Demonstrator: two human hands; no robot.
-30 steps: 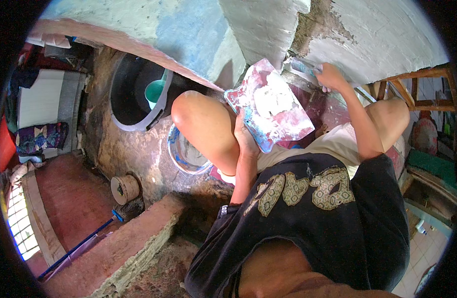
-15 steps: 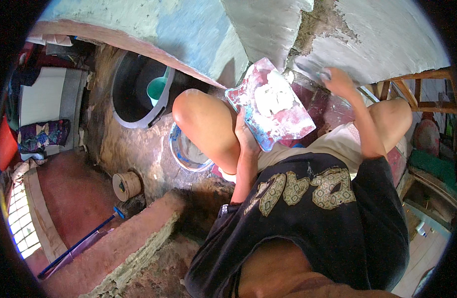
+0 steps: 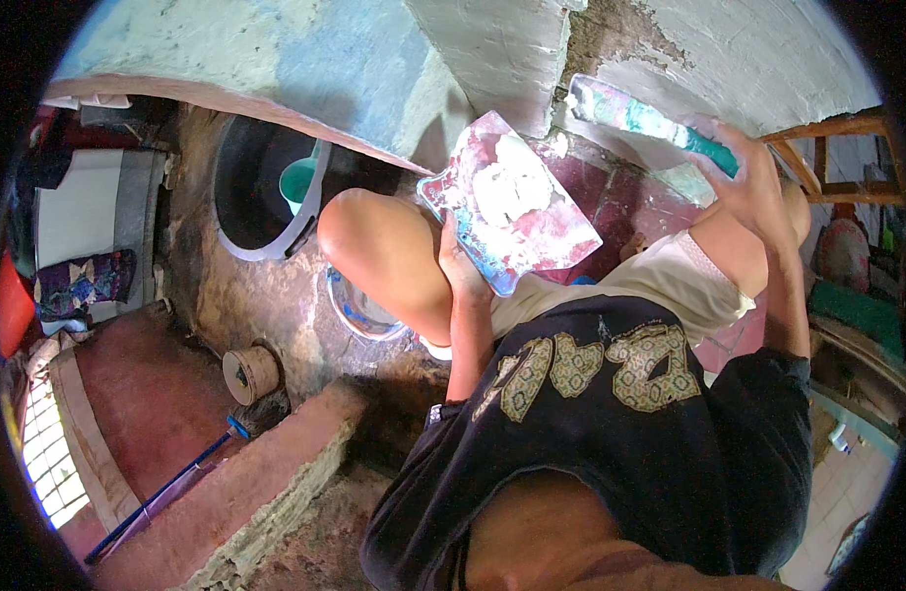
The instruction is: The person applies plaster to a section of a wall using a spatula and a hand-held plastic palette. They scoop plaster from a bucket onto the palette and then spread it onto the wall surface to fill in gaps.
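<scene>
My left hand (image 3: pixel 460 264) is closed on the near-left edge of a flat board (image 3: pixel 571 232), stained red and blue. A thick heap of white putty (image 3: pixel 512 187) lies on the board, which is held over my lap between my knees. At the right, my right hand (image 3: pixel 753 187) grips the green handle of a putty knife (image 3: pixel 630 114). Its long blade is smeared with white and points left toward the wall corner. The blade looks to be apart from the board; whether it touches the wall I cannot tell.
Ahead, a whitish wall (image 3: pixel 768 59) has a rough bare patch (image 3: pixel 625 34) beside the corner. A blue-white wall (image 3: pixel 345 64) stands left of it. A black tub (image 3: pixel 238 187) holds a green dipper (image 3: pixel 295 182). By my left knee sits a paint-stained bucket (image 3: pixel 350 313). Wooden framing (image 3: pixel 832 192) is at right.
My right hand has moved right and nearer to me, away from the wall's lower edge. The putty knife now shows fully. My left hand still holds the board; the whole view has shifted slightly.
</scene>
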